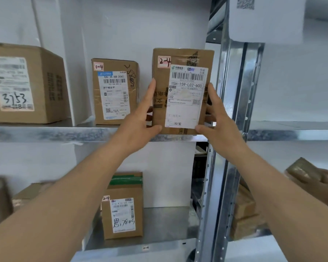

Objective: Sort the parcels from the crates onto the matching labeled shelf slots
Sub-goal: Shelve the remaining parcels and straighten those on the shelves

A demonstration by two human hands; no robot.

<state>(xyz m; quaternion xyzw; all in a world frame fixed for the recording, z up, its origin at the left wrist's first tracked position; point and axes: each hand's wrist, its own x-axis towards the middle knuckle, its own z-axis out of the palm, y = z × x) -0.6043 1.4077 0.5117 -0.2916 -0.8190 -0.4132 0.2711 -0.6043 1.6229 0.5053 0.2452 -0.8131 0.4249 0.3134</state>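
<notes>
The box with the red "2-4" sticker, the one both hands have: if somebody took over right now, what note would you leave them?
Left hand: grip on the left side of the tall brown cardboard parcel tagged "2-4".
Right hand: grip on its right side.
The parcel stands upright at the front edge of the upper metal shelf, beside the brown parcel tagged "1-4".
A brown parcel with green tape sits on the lower shelf, whose edge label reads "2-4".
Done: parcel picked up.
Left: probably move it down to the "2-4" slot, then sort the remaining parcels.
</notes>
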